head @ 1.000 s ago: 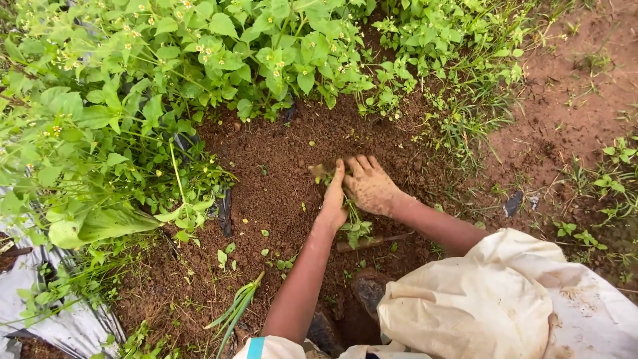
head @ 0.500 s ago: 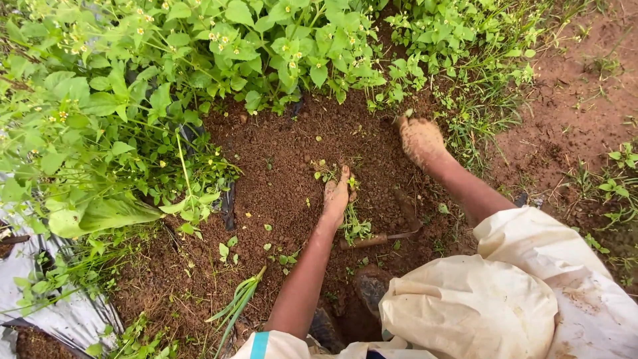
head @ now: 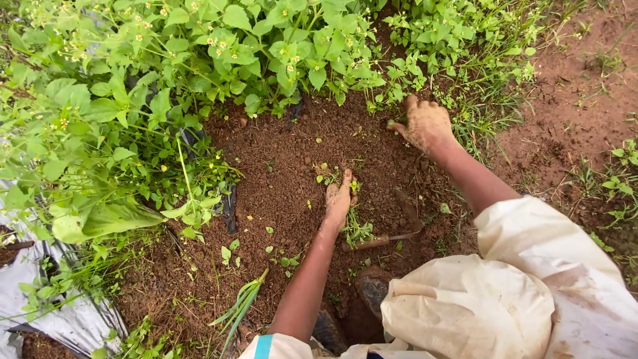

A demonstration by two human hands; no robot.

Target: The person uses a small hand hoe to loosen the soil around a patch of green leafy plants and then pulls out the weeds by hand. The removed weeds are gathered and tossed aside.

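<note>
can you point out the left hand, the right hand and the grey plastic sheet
left hand [head: 337,201]: head view, on the back of the hand pressed to the soil.
right hand [head: 423,124]: head view, on the soil-caked back of the hand.
grey plastic sheet [head: 63,322]: head view, on its bare crumpled surface at lower left.

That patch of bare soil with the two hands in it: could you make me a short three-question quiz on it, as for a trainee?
1. True or false: the left hand lies on the soil patch beside a small seedling.
2. Where is the right hand? A) resting flat next to the left hand B) out at the far right edge of the soil, by the weeds C) on the plastic sheet
3. Fill in: both hands are coated with ____.

Key: 1 true; 2 B; 3 soil.
</note>
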